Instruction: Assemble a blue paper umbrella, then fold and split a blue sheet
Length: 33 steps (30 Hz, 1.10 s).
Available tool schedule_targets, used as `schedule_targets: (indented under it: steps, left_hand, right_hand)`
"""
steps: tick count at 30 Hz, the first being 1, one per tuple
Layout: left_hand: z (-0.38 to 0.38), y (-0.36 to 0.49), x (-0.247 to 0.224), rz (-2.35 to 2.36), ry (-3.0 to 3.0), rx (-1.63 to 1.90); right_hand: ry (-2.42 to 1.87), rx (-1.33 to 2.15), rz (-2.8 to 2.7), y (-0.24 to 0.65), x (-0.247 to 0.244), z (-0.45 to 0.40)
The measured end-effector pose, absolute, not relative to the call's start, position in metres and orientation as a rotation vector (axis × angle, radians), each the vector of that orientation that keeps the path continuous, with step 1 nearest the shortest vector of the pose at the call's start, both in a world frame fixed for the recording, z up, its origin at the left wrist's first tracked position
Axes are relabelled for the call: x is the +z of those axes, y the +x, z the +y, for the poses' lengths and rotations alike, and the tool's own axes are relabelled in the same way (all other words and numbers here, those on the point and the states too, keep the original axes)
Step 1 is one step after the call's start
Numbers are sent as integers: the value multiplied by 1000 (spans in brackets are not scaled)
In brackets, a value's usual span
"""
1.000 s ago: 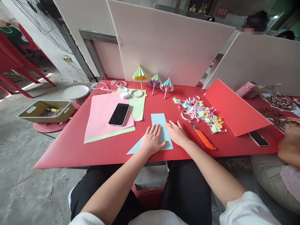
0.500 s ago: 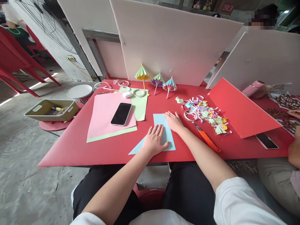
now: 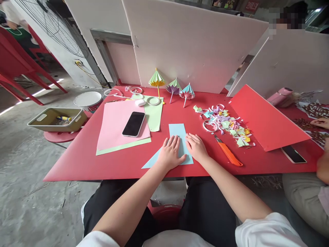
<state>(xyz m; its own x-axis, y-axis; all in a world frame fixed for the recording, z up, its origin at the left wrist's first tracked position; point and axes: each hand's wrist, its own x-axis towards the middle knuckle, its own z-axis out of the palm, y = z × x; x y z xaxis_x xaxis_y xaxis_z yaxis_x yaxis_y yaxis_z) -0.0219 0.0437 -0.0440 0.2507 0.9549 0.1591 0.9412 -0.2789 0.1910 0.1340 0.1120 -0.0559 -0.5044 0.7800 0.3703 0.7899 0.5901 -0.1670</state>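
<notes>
A folded sheet of light blue paper (image 3: 177,129) lies on the red table (image 3: 123,168) in front of me, with a pointed flap reaching out at its lower left. My left hand (image 3: 170,152) rests flat across its middle, fingers and thumb spread. At the paper's right edge lies my right hand (image 3: 196,146), its fingers stretched out and touching the fold. To the right is an orange utility knife (image 3: 228,153); a heap of colourful paper scraps (image 3: 226,125) sits behind it.
Pink paper (image 3: 113,120) over green sheets carries a phone (image 3: 134,123). Several paper umbrellas (image 3: 156,81) stand at the back by a white board (image 3: 195,44). A red folded board (image 3: 267,120) stands at right, near another person's hand (image 3: 320,122). A bin (image 3: 48,127) sits left.
My right hand has slid down along the blue paper's right edge, from its top corner towards me. My left hand has stayed in place on the paper.
</notes>
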Motion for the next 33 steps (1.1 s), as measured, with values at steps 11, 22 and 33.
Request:
schedule_targets:
  steps: [11, 22, 33]
  left_hand:
    - [43, -25, -35, 1836, 2309, 436]
    - [44, -26, -37, 1778, 2354, 455]
    - [45, -23, -43, 1800, 2469, 333]
  right_hand:
    - [-1142, 186, -2734, 130, -43, 104]
    - [-1112, 287, -2809, 119, -43, 109]
    - [-1083, 558, -2610, 120, -48, 118]
